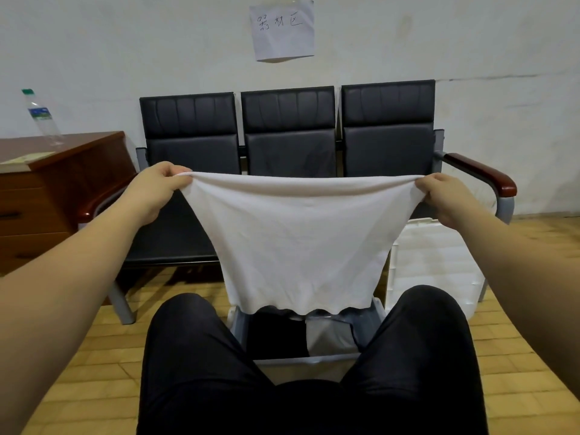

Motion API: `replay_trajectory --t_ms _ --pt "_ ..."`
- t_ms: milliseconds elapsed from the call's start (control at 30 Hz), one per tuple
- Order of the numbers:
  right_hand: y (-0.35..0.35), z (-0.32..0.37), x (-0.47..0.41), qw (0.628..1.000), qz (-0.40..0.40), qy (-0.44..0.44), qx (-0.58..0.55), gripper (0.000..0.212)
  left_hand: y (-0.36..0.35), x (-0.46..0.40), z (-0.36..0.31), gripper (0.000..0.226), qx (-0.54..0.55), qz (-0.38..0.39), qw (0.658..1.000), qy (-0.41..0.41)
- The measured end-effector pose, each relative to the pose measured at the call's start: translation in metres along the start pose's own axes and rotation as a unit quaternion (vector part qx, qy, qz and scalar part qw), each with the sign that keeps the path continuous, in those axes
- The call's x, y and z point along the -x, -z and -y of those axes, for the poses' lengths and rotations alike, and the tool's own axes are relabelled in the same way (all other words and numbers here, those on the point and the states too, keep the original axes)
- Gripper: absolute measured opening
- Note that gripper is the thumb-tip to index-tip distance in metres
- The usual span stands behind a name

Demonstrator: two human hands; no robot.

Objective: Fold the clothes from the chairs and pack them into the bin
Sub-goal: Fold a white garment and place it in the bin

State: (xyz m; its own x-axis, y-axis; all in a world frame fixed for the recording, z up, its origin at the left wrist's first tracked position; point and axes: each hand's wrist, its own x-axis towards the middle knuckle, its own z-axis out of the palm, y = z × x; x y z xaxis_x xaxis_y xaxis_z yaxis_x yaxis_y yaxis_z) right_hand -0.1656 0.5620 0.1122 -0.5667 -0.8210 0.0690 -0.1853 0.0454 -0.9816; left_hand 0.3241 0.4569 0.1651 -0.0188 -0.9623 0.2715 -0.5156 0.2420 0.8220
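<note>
I see the row of black chairs (288, 133) against the wall, its seats mostly hidden behind the white garment (295, 240). My left hand (153, 191) and right hand (445, 196) each pinch a top corner, stretching it above the bin (309, 361). Its hem covers the bin's far edge; dark and grey clothes lie inside, my knees hiding its sides.

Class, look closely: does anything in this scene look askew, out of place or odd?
The paper notice on the wall hangs crooked, its lower edge curling away. The white bin lid leans against the right chair, off the bin.
</note>
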Motion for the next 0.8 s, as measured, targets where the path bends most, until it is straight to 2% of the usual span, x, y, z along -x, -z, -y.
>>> replay_trajectory --t_ms 67,200,333,500,600,633,667,700,733,767,800 --pt "-0.001 0.004 0.005 0.995 0.007 -0.002 -0.102 0.013 -0.001 0.002 0.0 0.01 0.164 0.011 0.986 0.032" --pt "-0.009 0.008 0.015 0.964 0.047 -0.029 -0.261 0.05 -0.01 0.005 -0.002 0.01 0.359 0.005 0.933 0.039" --pt "-0.021 0.005 0.021 0.917 0.065 -0.039 -0.393 0.042 -0.022 0.01 -0.001 0.004 0.496 -0.023 0.867 0.051" --pt "-0.037 0.001 0.03 0.889 0.089 -0.055 -0.445 0.043 -0.032 0.016 0.002 0.012 0.634 -0.015 0.769 0.081" --pt "-0.039 0.008 0.044 0.863 0.118 -0.039 -0.489 0.018 -0.026 0.025 0.001 0.015 0.686 0.05 0.725 0.042" --pt "-0.038 0.011 0.048 0.844 0.134 -0.019 -0.518 0.025 -0.022 0.027 -0.001 0.018 0.7 0.086 0.708 0.008" --pt "-0.038 0.017 0.053 0.821 0.156 0.001 -0.549 0.034 -0.017 0.031 -0.007 0.021 0.722 0.14 0.677 -0.032" --pt "-0.038 0.025 0.059 0.791 0.189 0.022 -0.582 0.032 -0.014 0.036 -0.013 0.019 0.745 0.202 0.633 -0.067" --pt "-0.039 0.034 0.066 0.759 0.229 0.039 -0.608 0.02 -0.012 0.039 -0.021 0.012 0.763 0.257 0.587 -0.092" --pt "-0.042 0.041 0.07 0.735 0.267 0.06 -0.62 0.008 -0.01 0.041 -0.029 0.005 0.763 0.288 0.569 -0.107" --pt "-0.045 0.049 0.075 0.723 0.307 0.082 -0.613 0.014 -0.009 0.043 -0.037 0.005 0.753 0.31 0.569 -0.111"
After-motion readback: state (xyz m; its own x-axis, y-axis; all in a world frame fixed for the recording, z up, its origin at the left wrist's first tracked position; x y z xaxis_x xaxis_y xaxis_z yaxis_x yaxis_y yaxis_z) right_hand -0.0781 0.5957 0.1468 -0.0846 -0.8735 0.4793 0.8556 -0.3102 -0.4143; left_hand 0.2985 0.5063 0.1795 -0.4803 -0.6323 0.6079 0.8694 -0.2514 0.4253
